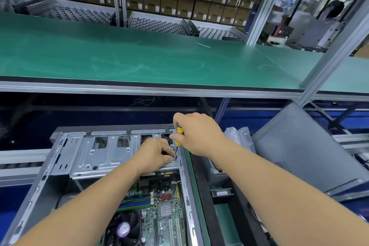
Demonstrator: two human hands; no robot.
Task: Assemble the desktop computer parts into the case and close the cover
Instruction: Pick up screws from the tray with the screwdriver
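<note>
The open computer case (pixel 111 166) lies on its side under my hands, its motherboard (pixel 159 205) and CPU fan (pixel 123 227) bare just below my wrists. My right hand (pixel 197 134) grips a yellow-handled screwdriver (pixel 178 138), tip down at the drive cage (pixel 103 152). My left hand (pixel 155 154) curls its fingers (pixel 169 157) beside the shaft. The grey side cover (pixel 311 150) leans to my right. Beyond lies the green bench (pixel 139 56), then shelved cartons (pixel 179 2).
</note>
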